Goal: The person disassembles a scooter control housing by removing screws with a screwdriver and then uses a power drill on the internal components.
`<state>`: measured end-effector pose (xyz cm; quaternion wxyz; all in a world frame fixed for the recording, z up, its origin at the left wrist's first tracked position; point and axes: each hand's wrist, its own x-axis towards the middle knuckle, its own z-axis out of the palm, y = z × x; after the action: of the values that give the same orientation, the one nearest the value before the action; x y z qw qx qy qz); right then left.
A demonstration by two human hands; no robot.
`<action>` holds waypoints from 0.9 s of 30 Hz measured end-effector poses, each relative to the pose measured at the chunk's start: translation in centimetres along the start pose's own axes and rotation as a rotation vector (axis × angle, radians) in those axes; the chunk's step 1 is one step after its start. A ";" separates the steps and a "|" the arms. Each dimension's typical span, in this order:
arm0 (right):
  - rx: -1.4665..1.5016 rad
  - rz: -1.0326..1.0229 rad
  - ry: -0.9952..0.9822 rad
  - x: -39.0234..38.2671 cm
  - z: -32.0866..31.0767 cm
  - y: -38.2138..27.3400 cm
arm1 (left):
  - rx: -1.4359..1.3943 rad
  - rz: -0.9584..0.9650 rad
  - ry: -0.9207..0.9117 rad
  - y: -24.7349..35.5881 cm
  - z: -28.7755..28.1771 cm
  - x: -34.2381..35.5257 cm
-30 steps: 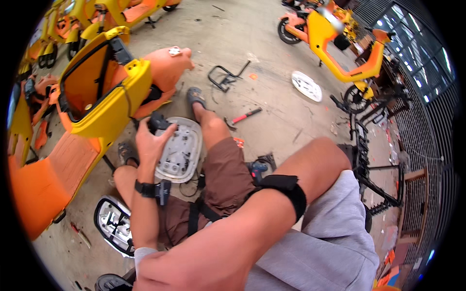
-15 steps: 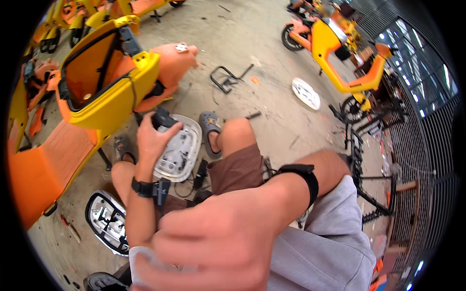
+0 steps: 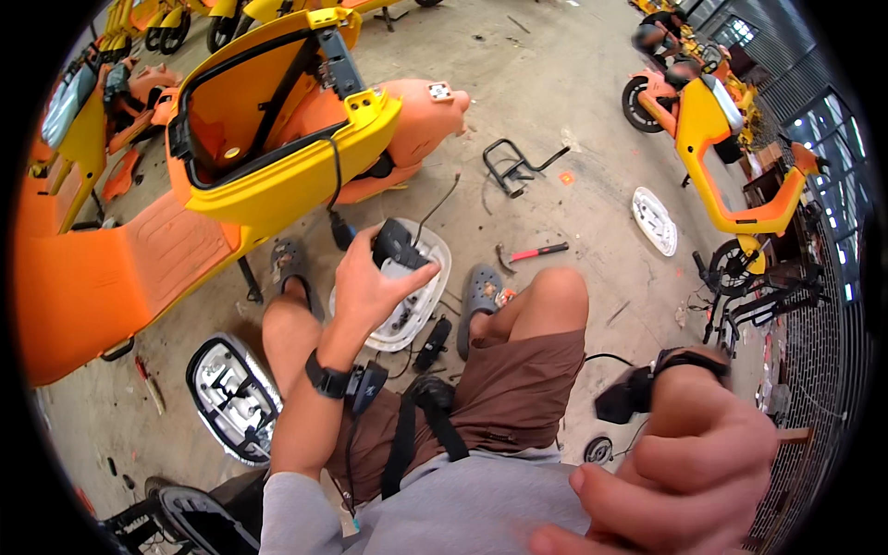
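My left hand (image 3: 370, 282) is closed on a black boxy part (image 3: 398, 242) with a thin dark cable rising from it. It is held over a white shell-like panel (image 3: 433, 296) with rounded edges on the floor between my feet; the hand hides part of that panel. My right hand (image 3: 680, 462) is raised close to the camera at the lower right, fingers loosely bent and apart. Nothing shows in it. Both wrists wear black straps with small dark devices. A black oblong part (image 3: 432, 344) lies beside the panel.
A yellow-and-orange scooter (image 3: 305, 203) with an open compartment stands at my left. On the floor are a red-handled hammer (image 3: 539, 251), a bent black metal frame (image 3: 513, 168), another white panel (image 3: 655, 222) and a black-rimmed white shell (image 3: 233, 398). Another scooter (image 3: 712, 148) stands far right.
My right hand has swung from the lower middle to the lower right, uncovering my lap. The view has shifted left, and my left hand still holds the black part over the panel.
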<state>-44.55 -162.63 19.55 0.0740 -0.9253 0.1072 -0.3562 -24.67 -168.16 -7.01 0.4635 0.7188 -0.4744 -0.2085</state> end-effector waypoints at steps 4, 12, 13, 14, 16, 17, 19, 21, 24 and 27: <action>0.523 -0.155 0.115 -4.2 5.8 9.5 | -0.079 0.052 -0.006 0.1 1.7 -0.3; 1.106 0.970 0.014 -6.5 17.5 19.1 | -0.589 -0.278 -0.068 -1.2 1.0 0.3; 1.067 0.930 -0.006 -7.1 18.4 19.8 | -0.657 -0.309 -0.072 -1.3 1.0 0.4; 1.037 0.887 -0.029 -7.6 19.4 20.4 | -0.719 -0.343 -0.070 -1.7 0.9 0.5; 0.990 0.794 -0.053 -8.4 20.3 20.5 | -0.743 -0.313 -0.067 -1.9 1.2 0.7; 0.924 0.729 -0.067 -8.5 20.3 20.2 | -0.743 -0.321 -0.075 -2.0 1.3 0.7; 0.783 0.598 -0.080 -8.1 19.6 19.8 | -0.760 -0.368 -0.084 -1.5 1.4 0.6; 0.686 0.516 -0.047 -7.9 19.2 19.7 | -0.813 -0.364 -0.106 -0.8 1.4 0.7; 0.746 0.623 -0.056 -8.3 19.2 20.1 | -0.824 -0.341 -0.148 -0.7 1.5 0.6; 0.922 0.864 -0.170 -8.0 18.5 20.3 | -0.776 -0.286 -0.148 -0.8 1.7 0.5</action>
<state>-40.80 -179.15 -3.55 0.6097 -0.6970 0.3001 -0.2290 -25.33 -169.34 -8.43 0.6309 0.5326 -0.2883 -0.4850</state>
